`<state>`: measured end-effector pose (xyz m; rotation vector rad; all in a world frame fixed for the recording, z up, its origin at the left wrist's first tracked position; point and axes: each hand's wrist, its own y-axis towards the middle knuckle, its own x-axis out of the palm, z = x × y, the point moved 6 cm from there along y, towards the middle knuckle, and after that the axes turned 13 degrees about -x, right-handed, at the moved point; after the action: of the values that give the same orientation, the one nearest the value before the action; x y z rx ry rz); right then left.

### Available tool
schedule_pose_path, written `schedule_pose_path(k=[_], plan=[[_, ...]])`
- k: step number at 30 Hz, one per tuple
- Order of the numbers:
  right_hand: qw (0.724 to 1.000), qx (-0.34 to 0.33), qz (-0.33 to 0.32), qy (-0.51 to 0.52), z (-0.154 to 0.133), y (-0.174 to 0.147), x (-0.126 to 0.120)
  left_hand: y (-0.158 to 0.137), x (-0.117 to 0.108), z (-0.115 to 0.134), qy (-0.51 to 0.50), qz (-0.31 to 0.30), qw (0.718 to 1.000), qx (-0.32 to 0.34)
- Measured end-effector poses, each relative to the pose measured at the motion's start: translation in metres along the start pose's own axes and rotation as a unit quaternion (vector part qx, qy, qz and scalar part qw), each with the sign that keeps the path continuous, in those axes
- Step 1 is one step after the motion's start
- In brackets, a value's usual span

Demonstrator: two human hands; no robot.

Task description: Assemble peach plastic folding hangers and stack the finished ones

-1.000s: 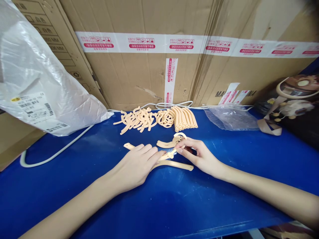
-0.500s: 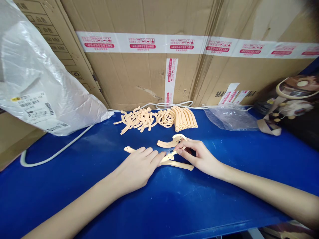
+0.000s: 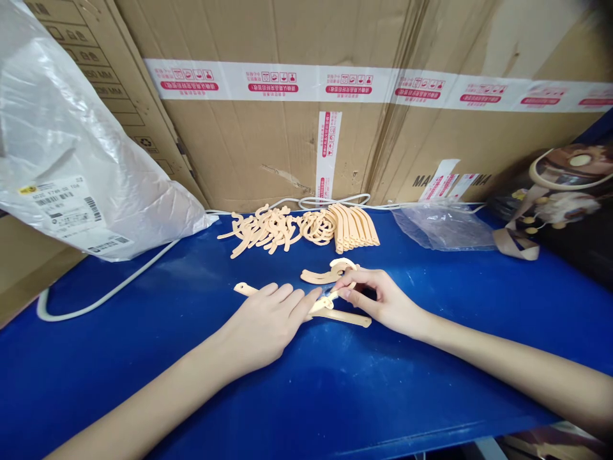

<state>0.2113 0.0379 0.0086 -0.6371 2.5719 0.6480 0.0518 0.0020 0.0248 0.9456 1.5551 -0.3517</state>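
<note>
In the head view my left hand (image 3: 272, 322) is closed over a beige plastic hanger arm (image 3: 242, 289), whose far-left end sticks out past the fingers. Pinched between the fingertips of my right hand (image 3: 383, 300) is a beige hanger hook (image 3: 343, 263) that meets the arm's inner end near my left thumb. A second hanger arm (image 3: 345, 317) reaches out to the right beneath the joint. Just behind my right fingers lie loose curved arm pieces (image 3: 316, 276). My fingers partly hide where the parts meet.
Farther back on the blue table (image 3: 306, 396) lie a heap of hooks (image 3: 265, 230), ring-shaped pieces (image 3: 318, 228) and stacked arms (image 3: 355, 228). A clear plastic bag (image 3: 445, 228) is at right, a white parcel bag (image 3: 96, 172) at left. Cardboard boxes (image 3: 268, 140) stand behind a white cable (image 3: 105, 310).
The left hanger arm's outer end has shifted slightly left, and my left thumb has moved a little upward. My right hand keeps its pinch in nearly the same place.
</note>
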Motion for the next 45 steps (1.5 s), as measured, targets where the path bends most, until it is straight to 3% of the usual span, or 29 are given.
schedule_pose_path(k=[8,15,18,20,22,25,27,30,32,36,45], plan=[[1.000,-0.001,0.008,0.015,-0.001,0.001,0.000,0.003,-0.004,-0.004,-0.046,-0.017,0.998,-0.027],[0.997,-0.076,0.000,-0.032,-0.015,0.004,0.000,0.008,-0.009,-0.005,-0.119,-0.007,0.989,-0.085],[0.993,-0.106,-0.014,-0.047,-0.019,0.002,0.002,0.008,-0.010,-0.011,-0.176,-0.039,0.975,-0.128],[0.991,-0.122,-0.007,-0.050,-0.020,-0.002,0.003,0.007,-0.008,-0.018,-0.237,-0.089,0.949,-0.185],[0.989,-0.140,0.007,-0.041,-0.022,-0.005,0.003,0.005,-0.005,-0.024,-0.327,-0.137,0.903,-0.242],[0.984,-0.169,0.023,-0.054,-0.027,-0.008,0.003,0.003,0.001,-0.029,-0.493,-0.180,0.798,-0.295],[0.976,-0.186,-0.001,-0.114,-0.030,-0.007,0.006,0.002,0.008,-0.032,-0.579,-0.197,0.722,-0.323],[0.952,-0.200,-0.059,-0.224,-0.032,-0.005,0.013,0.002,0.019,-0.036,-0.640,-0.214,0.649,-0.352],[0.937,-0.200,-0.086,-0.273,-0.031,-0.005,0.017,0.001,0.024,-0.039,-0.651,-0.220,0.627,-0.367],[0.921,-0.193,-0.117,-0.318,-0.029,-0.004,0.021,-0.001,0.031,-0.042,-0.650,-0.225,0.613,-0.389],[0.925,-0.208,-0.104,-0.302,-0.029,-0.003,0.017,0.002,0.036,-0.038,-0.671,-0.220,0.605,-0.368]])
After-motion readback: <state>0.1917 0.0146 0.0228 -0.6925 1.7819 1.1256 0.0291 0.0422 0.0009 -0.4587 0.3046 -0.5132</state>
